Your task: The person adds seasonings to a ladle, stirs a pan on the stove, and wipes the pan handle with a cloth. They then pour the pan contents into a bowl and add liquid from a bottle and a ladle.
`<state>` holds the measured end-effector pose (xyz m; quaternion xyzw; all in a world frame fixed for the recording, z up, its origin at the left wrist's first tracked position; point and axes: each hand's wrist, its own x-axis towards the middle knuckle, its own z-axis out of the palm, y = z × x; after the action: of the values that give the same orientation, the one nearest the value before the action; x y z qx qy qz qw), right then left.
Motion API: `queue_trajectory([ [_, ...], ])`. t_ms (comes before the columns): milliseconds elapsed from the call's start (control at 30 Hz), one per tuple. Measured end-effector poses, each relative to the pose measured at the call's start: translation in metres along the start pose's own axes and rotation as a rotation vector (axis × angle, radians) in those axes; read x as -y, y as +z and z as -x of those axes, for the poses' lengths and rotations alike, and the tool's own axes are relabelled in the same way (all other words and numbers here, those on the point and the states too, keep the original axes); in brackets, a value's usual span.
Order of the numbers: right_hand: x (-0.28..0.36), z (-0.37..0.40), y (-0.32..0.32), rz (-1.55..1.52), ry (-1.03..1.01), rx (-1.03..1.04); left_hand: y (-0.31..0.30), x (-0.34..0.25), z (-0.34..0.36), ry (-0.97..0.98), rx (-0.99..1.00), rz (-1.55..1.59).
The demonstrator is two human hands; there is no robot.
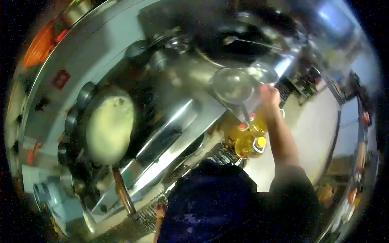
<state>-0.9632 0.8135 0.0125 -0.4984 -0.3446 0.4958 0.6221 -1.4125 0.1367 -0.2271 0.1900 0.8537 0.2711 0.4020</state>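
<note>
Fisheye view over a kitchen line, everything shiny and a bit smeared. The right hand (pixel 270 97) is stretched out at the end of a bare forearm and sits right against the rim of a round, shallow steel dish (pixel 232 84). The dish is brushed metal and faintly see-through in the glare, with a thin stem dropping from its near edge. It's too blurry to say if the fingers are actually wrapped around the rim or just resting on it, so I can't tell the grip.

The dish sits on the far right end of the long stainless desk (pixel 178 121). Just beyond it there's a smaller metal bowl (pixel 264 73) with pale bits inside. Below the hand stand two plastic oil bottles (pixel 250 142), clear yellow with red and yellow caps, packed close together.

Only a sliver of the left hand (pixel 159 210) shows, low down beside the dark blue apron (pixel 210 202). Open or closed, can't tell. It's near the butt of a reddish-brown wooden handle (pixel 122 193), not clearly touching it. The handle runs up to a big round pan (pixel 108 126) filled with something smooth and pale yellow-green, and the pan is set in a dark burner well.

Further back is a black wok (pixel 243 40) with a glossy rim, and off left an orange rounded thing (pixel 39 46) by the grey wall.
</note>
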Motion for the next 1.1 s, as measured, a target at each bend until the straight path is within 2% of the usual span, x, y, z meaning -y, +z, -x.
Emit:
queue_trajectory([
  [33, -0.025, -0.029, -0.006, -0.656, 0.279, 0.026, -0.002, -0.007, 0.006, -0.013, -0.011, 0.049],
  [100, -0.015, -0.002, 0.026, -0.605, 0.172, 0.059, 0.002, -0.014, 0.015, -0.079, -0.027, 0.247],
  [167, 0.019, 0.045, 0.076, -0.413, 0.251, 0.013, -0.001, -0.006, 0.014, -0.174, 0.008, 0.83],
  [200, 0.024, 0.059, 0.096, -0.322, 0.168, 0.124, -0.006, -0.062, 0.042, -0.19, -0.08, 0.664],
  [233, 0.033, 0.073, 0.113, -0.238, 0.073, 0.228, -0.016, -0.143, 0.076, -0.221, -0.164, 0.495],
  [267, 0.059, 0.114, 0.145, 0.004, -0.171, 0.313, -0.011, -0.134, 0.08, -0.188, -0.18, 0.486],
  [300, 0.067, 0.126, 0.16, -0.179, -0.094, 0.444, -0.006, -0.126, 0.085, -0.155, -0.197, 0.476],
  [367, 0.08, 0.155, 0.193, -0.21, -0.234, 0.837, 0.008, -0.104, 0.094, -0.12, -0.281, 0.487],
  [433, 0.088, 0.211, 0.253, 0.009, -0.251, 0.924, 0.041, -0.066, 0.107, -0.118, -0.415, 0.548],
  [500, 0.08, 0.239, 0.287, 0.026, -0.055, 1.063, 0.078, 0.016, 0.092, -0.353, -0.382, 0.46],
  [567, 0.069, 0.265, 0.317, 0.02, 0.122, 1.173, 0.083, 0.014, 0.121, -0.325, -0.336, 0.431],
  [600, 0.064, 0.275, 0.331, 0.04, 0.201, 1.193, 0.071, -0.025, 0.141, -0.494, -0.39, 0.347],
  [700, 0.057, 0.3, 0.364, 0.068, 0.278, 1.192, 0.113, 0.028, 0.148, -0.518, -0.453, 0.366],
  [833, 0.042, 0.316, 0.392, 0.185, 0.19, 1.235, 0.14, 0.062, 0.157, -0.524, -0.489, 0.346],
  [933, 0.041, 0.327, 0.401, 0.233, 0.177, 1.251, 0.142, 0.07, 0.153, -0.46, -0.52, 0.323],
  [1033, 0.038, 0.331, 0.402, 0.229, 0.228, 1.269, 0.117, 0.046, 0.147, -0.559, -0.521, 0.346],
  [1067, 0.04, 0.337, 0.401, 0.233, 0.243, 1.264, 0.094, 0.023, 0.153, -0.481, -0.524, 0.535],
  [1100, 0.042, 0.342, 0.4, 0.238, 0.258, 1.257, 0.091, 0.04, 0.145, -0.406, -0.331, 1.028],
])
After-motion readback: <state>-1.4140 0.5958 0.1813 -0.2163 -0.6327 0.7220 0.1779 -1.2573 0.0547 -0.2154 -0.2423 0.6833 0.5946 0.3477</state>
